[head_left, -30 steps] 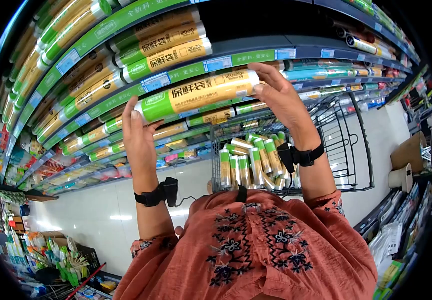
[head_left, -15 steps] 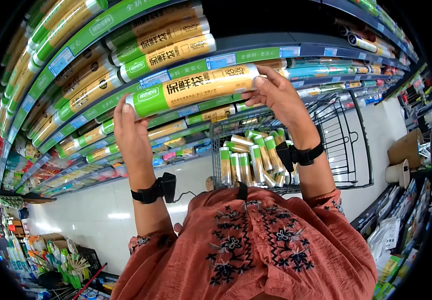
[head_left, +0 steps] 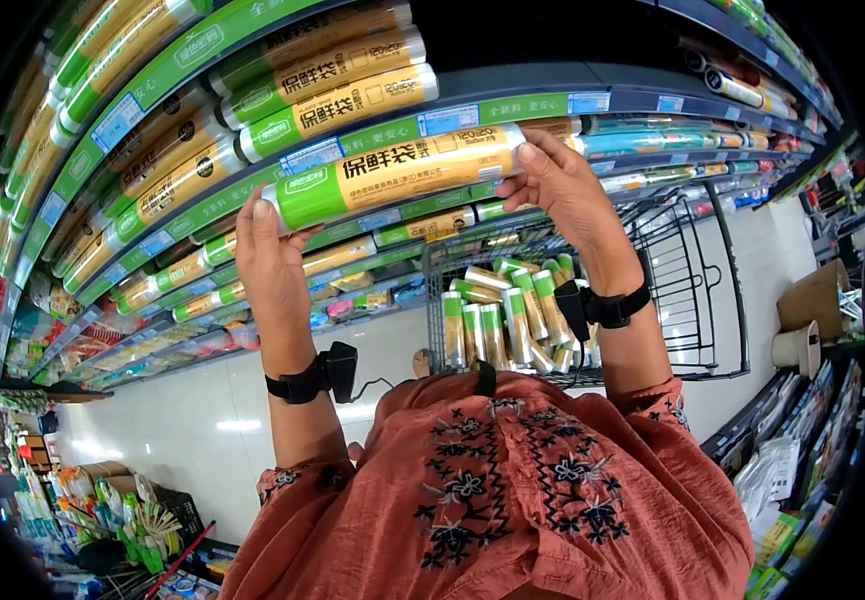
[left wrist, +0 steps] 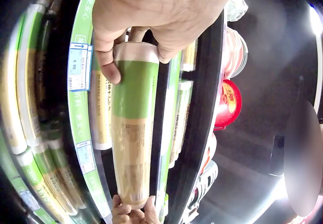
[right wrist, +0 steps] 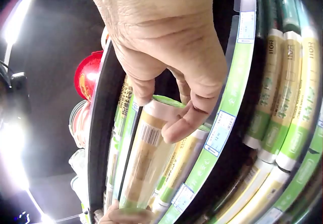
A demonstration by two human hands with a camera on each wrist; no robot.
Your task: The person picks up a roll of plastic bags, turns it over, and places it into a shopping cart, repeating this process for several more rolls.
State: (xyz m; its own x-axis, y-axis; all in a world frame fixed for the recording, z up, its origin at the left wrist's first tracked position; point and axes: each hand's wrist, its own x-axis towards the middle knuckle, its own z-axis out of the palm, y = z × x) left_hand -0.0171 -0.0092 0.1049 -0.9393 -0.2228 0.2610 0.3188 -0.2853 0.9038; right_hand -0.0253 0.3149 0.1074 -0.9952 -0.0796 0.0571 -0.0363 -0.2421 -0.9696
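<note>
A large roll of food storage bags (head_left: 403,172), green at one end and tan along the rest, spans the space between both hands in front of the shelf. My left hand (head_left: 275,262) grips its green end, thumb on one side and fingers on the other, as the left wrist view shows over the white rim of the roll (left wrist: 135,90). At the tan end, my right hand (head_left: 565,192) pinches the roll between thumb and fingers. The right wrist view shows a barcode beside that end of the roll (right wrist: 150,133).
Shelves hold stacked rolls of the same kind (head_left: 328,100) behind and left of the hands. Below the right forearm stands a wire shopping cart (head_left: 693,300) with several smaller rolls (head_left: 513,315) in it. A price-label strip (head_left: 383,135) runs along the shelf edge.
The roll stays held between both hands throughout, shifting slightly left, then slightly back right. The shelf view slides a little with the head.
</note>
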